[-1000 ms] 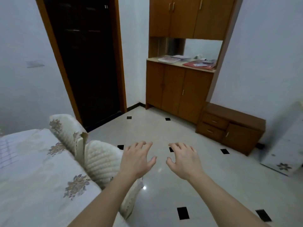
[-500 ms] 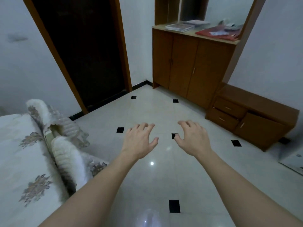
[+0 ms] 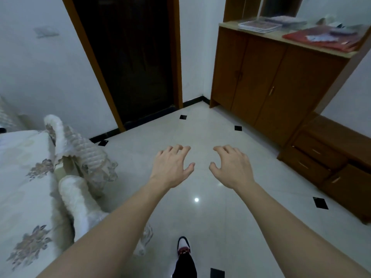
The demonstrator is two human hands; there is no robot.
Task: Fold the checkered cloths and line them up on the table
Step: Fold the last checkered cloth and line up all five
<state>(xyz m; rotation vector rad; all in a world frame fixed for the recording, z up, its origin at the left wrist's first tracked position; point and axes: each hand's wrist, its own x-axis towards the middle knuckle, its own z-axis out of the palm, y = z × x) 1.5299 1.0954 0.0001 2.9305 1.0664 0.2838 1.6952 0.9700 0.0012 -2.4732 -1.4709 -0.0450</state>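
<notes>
cloth to fold is nowhere in view: no checkered cloths show, so i judge nothing is folded or lined up yet. left hand (image 3: 171, 167) and right hand (image 3: 231, 167) hover empty, fingers loosely spread, over the floor (image 3: 200, 221); table (image 3: 20, 177) at left.

No text, label, brand, number or sign can be read anywhere here.

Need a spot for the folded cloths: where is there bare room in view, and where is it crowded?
Bare: the visible floral cover at left, edged by the quilted chairs; and the floor between the chairs and the cabinet, under the left hand and right hand. Crowded: the cabinet's top, with books and red papers.
</notes>
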